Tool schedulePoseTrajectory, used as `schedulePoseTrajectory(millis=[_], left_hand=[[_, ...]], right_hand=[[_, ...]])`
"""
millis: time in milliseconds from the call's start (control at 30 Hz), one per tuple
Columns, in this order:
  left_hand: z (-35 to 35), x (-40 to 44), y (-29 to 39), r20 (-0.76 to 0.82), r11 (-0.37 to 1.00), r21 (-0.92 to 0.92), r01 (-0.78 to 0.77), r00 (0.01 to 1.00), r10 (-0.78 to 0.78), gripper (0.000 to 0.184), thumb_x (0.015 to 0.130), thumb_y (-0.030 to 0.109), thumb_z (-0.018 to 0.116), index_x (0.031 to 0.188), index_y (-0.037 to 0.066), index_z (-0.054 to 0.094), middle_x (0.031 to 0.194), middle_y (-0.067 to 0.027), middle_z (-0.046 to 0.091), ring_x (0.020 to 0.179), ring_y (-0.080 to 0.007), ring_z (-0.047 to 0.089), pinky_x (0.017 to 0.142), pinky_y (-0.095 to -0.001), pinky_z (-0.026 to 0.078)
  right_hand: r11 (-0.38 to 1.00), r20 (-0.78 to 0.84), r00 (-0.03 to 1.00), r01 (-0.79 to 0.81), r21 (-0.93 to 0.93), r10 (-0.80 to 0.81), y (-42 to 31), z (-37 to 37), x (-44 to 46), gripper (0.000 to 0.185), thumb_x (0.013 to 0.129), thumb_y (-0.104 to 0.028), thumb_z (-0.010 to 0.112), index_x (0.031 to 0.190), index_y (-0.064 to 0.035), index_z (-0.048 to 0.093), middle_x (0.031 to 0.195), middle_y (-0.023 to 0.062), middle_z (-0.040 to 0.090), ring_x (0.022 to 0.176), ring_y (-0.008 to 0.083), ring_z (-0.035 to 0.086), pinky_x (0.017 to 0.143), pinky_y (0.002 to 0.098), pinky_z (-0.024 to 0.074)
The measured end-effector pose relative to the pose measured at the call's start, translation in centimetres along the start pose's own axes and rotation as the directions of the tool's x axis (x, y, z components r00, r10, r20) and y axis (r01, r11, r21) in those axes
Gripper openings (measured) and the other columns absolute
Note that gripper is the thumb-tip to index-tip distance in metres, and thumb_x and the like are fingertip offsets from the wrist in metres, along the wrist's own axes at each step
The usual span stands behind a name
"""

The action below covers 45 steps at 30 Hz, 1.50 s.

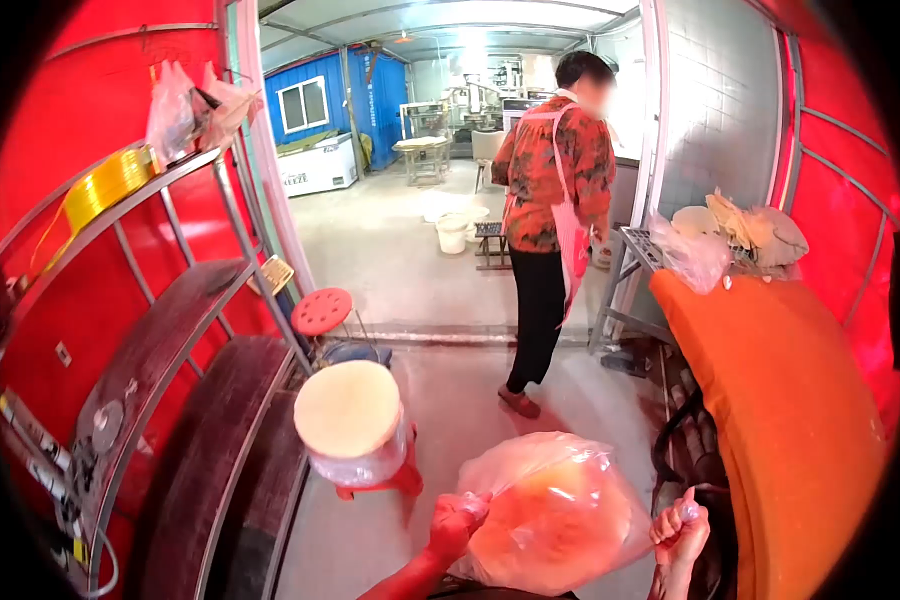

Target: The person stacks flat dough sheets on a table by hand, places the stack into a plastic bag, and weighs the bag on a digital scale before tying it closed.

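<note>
A clear plastic bag [547,515] hangs low in front of me, with a round, flat, pale stack inside that looks orange in this light. My left hand [458,522] is closed on the bag's gathered left edge. On the opposite side, my right hand [680,530] makes a fist around the bag's right corner, and a bit of plastic pokes out above the fingers. Between the two hands the plastic is stretched wide. Left of the bag, a tall stack of round, pale flat sheets [348,408], wrapped in plastic below, rests on a red stool [407,476].
A person in a pink apron [560,190] stands ahead, by the doorway. Dark shelves [210,430] line the left, holding a yellow strap roll [110,195]. An orange cloth [770,380] covers a surface at right, with plastic bags [695,250] behind. A red round stool [322,311] stands farther back.
</note>
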<state>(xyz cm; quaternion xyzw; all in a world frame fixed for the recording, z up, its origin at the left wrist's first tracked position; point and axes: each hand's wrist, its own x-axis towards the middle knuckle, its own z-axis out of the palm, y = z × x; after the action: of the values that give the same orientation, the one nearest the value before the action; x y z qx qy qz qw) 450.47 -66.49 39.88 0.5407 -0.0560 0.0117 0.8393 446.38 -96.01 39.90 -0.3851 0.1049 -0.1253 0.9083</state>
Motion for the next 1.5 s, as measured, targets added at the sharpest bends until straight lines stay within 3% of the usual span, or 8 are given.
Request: schedulePoseTrajectory(millis=[133, 200, 233, 433, 933, 1067, 1367, 1500], left_hand=[[-1.6, 11.0, -1.2, -0.026, 0.986, 0.159, -0.057, 0.998, 0.061, 0.028, 0.073, 0.007, 0.039, 0.048, 0.005, 0.027, 0.047, 0.0016, 0.028, 0.044, -0.0093, 0.024, 0.043, -0.0262, 0.019], [-3.2, 16.3, -2.9, -0.031, 0.999, -0.019, -0.048, 0.998, 0.048, 0.027, 0.073, 0.007, 0.040, 0.048, 0.005, 0.030, 0.045, 0.0008, 0.027, 0.043, -0.0103, 0.024, 0.043, -0.0275, 0.019], [-4.2, 18.5, -3.7, -0.054, 0.996, -0.053, -0.065, 0.997, 0.062, 0.028, 0.073, 0.007, 0.040, 0.047, 0.005, 0.031, 0.044, 0.0007, 0.027, 0.042, -0.0105, 0.024, 0.043, -0.0276, 0.019], [-7.0, 27.0, -2.0, -0.319, 0.984, 0.114, 0.138, 0.943, -0.095, 0.035, 0.075, 0.010, 0.043, 0.043, 0.005, 0.030, 0.042, -0.0004, 0.028, 0.040, -0.0107, 0.023, 0.043, -0.0266, 0.020], [-20.1, 44.9, -1.3, -0.398, 0.978, -0.103, 0.181, 0.894, -0.207, 0.028, 0.068, 0.011, 0.042, 0.044, 0.006, 0.029, 0.043, -0.0005, 0.028, 0.041, -0.0122, 0.025, 0.045, -0.0268, 0.024], [-21.2, 50.1, -0.1, -0.445, 0.982, -0.029, 0.189, 0.877, -0.182, 0.026, 0.067, 0.014, 0.040, 0.045, 0.006, 0.029, 0.044, -0.0003, 0.031, 0.041, -0.0108, 0.027, 0.045, -0.0260, 0.024], [-25.6, 62.5, 2.7, -0.595, 0.993, -0.053, -0.101, 0.802, 0.050, 0.041, 0.079, 0.013, 0.041, 0.041, 0.011, 0.024, 0.037, 0.0008, 0.022, 0.035, -0.0118, 0.018, 0.045, -0.0296, 0.023], [-28.6, 66.0, 5.9, -0.705, 0.934, 0.062, -0.351, 0.647, 0.290, 0.042, 0.082, 0.018, 0.035, 0.043, 0.013, 0.020, 0.037, 0.0016, 0.018, 0.034, -0.0119, 0.019, 0.044, -0.0292, 0.023]], right_hand=[[0.985, 0.032, 0.992, -0.117, -0.129, 0.122, 3.0, 4.2, 9.7, 0.048, 0.089, -0.035, 0.032, 0.048, -0.0117, 0.028, 0.040, -0.0003, 0.020, 0.034, 0.0129, 0.018, 0.035, 0.0261, 0.0195], [0.955, 0.168, 0.979, -0.060, -0.289, 0.113, 4.7, 7.1, 14.8, 0.047, 0.090, -0.031, 0.033, 0.048, -0.0106, 0.029, 0.041, -0.0004, 0.022, 0.034, 0.0124, 0.020, 0.034, 0.0265, 0.0198], [0.975, 0.134, 0.986, -0.066, -0.214, 0.096, 5.4, 8.3, 17.1, 0.036, 0.082, -0.017, 0.041, 0.049, -0.0063, 0.032, 0.042, 0.0010, 0.027, 0.035, 0.0119, 0.024, 0.034, 0.0262, 0.0184], [0.968, 0.204, 0.968, -0.098, -0.230, 0.147, 10.3, 13.2, 29.0, 0.038, 0.082, -0.017, 0.043, 0.048, -0.0069, 0.029, 0.043, -0.0012, 0.024, 0.036, 0.0100, 0.022, 0.034, 0.0266, 0.0149], [0.903, 0.198, 0.957, -0.112, -0.415, 0.210, 21.6, 29.6, 45.7, 0.033, 0.077, -0.013, 0.042, 0.047, -0.0079, 0.028, 0.043, -0.0015, 0.024, 0.036, 0.0088, 0.019, 0.035, 0.0259, 0.0151], [0.958, 0.307, 0.940, -0.060, -0.279, 0.148, 23.6, 31.6, 50.6, 0.039, 0.084, -0.018, 0.040, 0.048, -0.0085, 0.027, 0.043, -0.0015, 0.023, 0.033, 0.0085, 0.019, 0.032, 0.0247, 0.0151], [0.960, 0.395, 0.897, -0.098, -0.263, 0.200, 28.6, 41.0, 65.0, 0.042, 0.087, -0.023, 0.041, 0.049, -0.0090, 0.028, 0.043, -0.0036, 0.021, 0.034, 0.0074, 0.018, 0.033, 0.0232, 0.0141], [0.962, 0.563, 0.801, -0.057, -0.267, 0.203, 31.4, 49.0, 69.8, 0.037, 0.086, -0.019, 0.041, 0.052, -0.0079, 0.031, 0.045, -0.0030, 0.022, 0.036, 0.0071, 0.018, 0.035, 0.0241, 0.0138]])
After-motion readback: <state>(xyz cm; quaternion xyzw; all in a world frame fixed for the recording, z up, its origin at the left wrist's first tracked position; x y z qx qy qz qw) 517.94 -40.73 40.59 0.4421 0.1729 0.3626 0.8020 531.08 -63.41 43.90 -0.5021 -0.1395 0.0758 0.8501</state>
